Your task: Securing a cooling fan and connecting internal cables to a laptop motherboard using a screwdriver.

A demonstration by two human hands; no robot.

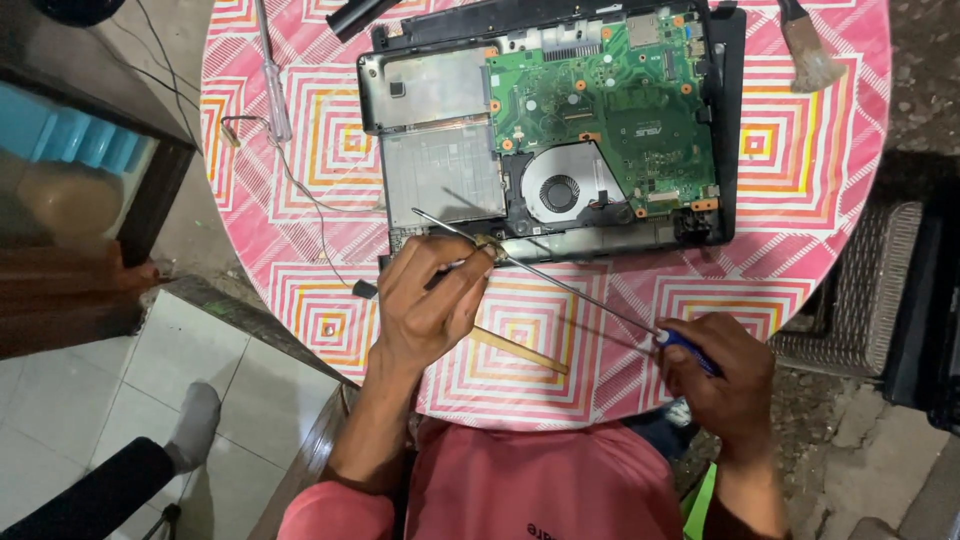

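Black laptop chassis (pixel 560 130), bottom cover already off; green mainboard (pixel 610 100), round grey fan (pixel 560 190) and bare silver drive bay (pixel 440 170) exposed. Board and fan not yet lifted out, so teardown looks partway, by my read.

Long thin metal-shaft screwdriver w/ blue handle (pixel 560 285) lies over the round pink-and-white patterned table (pixel 780 150), near the chassis front edge. Long axis diagonal: tip up-left near the drive bay, handle down-right.

R hand (pixel 720 375) clenched on the blue handle. L hand (pixel 430 300) pinches the shaft about mid-length; a small brass-coloured bit sits at the fingertips, identity unclear.

A second, clear-handled screwdriver (pixel 272 75) lies untouched at table left; brush (pixel 808 45) top right.
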